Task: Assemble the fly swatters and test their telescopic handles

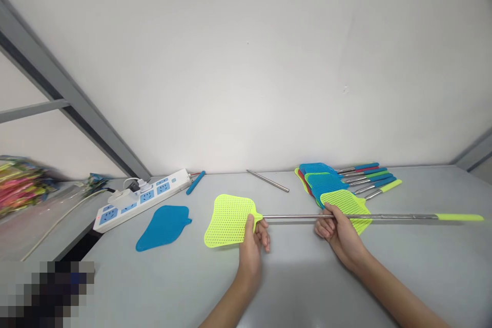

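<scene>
The yellow-green fly swatter [286, 216] stretches roughly level across both our hands above the worktop [295, 287], its slim rod [395, 216] long and its handle [459, 217] reaching far to the right. We judge that this overhang could tip or twist it if our hold slackened, and that a low sweep could snag the pile of swatters [326, 182] beneath and behind the rod; pressing hard beside the neck [259, 217] might bend the thin plastic. Our left hand [251, 246] pinches the mesh head [226, 220] there, thumb in front, other fingers behind; our right hand [342, 241] has its fingers closed around the rod's middle. Farther left lies a loose blue swatter head [163, 228].
</scene>
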{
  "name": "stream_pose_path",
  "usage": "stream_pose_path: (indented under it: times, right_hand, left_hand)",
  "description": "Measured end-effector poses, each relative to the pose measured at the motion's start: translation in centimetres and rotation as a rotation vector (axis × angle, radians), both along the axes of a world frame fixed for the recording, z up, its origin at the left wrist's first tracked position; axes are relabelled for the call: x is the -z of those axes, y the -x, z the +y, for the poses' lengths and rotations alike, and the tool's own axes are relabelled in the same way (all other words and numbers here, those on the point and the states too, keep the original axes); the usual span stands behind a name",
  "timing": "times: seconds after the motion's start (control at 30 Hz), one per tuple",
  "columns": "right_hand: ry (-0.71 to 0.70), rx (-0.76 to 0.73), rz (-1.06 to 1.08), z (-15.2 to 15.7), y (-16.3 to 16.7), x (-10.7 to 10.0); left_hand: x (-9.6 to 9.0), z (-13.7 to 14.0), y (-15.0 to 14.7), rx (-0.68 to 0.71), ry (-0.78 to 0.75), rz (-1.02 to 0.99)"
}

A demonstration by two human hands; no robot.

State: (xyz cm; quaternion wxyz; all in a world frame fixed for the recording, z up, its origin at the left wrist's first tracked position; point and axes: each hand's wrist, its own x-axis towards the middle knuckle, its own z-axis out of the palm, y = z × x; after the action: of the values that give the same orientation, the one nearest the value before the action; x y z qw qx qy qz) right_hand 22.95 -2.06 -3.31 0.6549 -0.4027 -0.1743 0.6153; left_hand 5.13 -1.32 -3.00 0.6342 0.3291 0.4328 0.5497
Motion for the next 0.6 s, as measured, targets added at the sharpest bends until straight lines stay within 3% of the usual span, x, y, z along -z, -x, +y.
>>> stream_pose_path:
  times: [0.6]
  right_hand:
    - [0.009,0.003,-0.006,-0.09,0.12,-0.56]
  left_hand:
    - [-0.04,-0.02,0.08,0.008,-0.066,0.018]
